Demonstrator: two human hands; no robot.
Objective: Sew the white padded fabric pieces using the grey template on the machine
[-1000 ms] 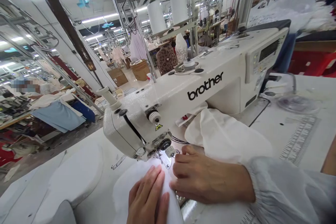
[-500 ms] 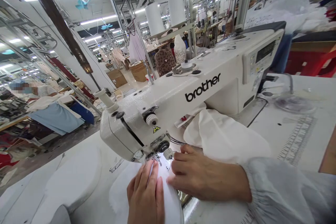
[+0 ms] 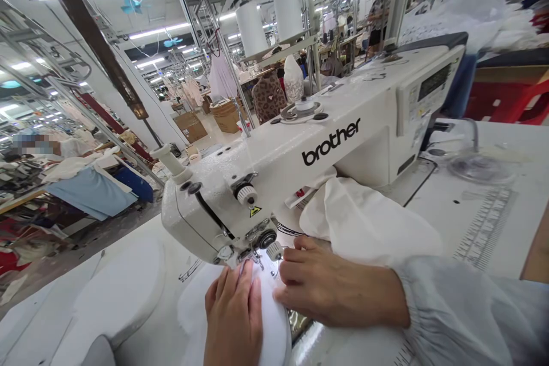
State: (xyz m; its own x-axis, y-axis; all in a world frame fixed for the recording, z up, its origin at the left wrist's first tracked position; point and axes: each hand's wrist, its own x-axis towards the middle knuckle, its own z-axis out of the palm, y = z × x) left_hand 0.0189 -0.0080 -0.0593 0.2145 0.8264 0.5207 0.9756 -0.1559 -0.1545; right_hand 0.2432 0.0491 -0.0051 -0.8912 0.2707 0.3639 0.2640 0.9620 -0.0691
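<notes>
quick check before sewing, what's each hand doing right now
Left hand: open, fingers spread flat on the white fabric, not gripping.
Right hand: fingers curled near the presser foot; cannot tell if pinching.

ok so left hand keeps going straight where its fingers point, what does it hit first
The left hand would likely meet the presser foot of the sewing machine first, though depth is unclear.

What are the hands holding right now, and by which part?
The left hand presses the white fabric flat from above; the right hand rests its fingertips on it too. Whether either truly grips it cannot be told.
</notes>
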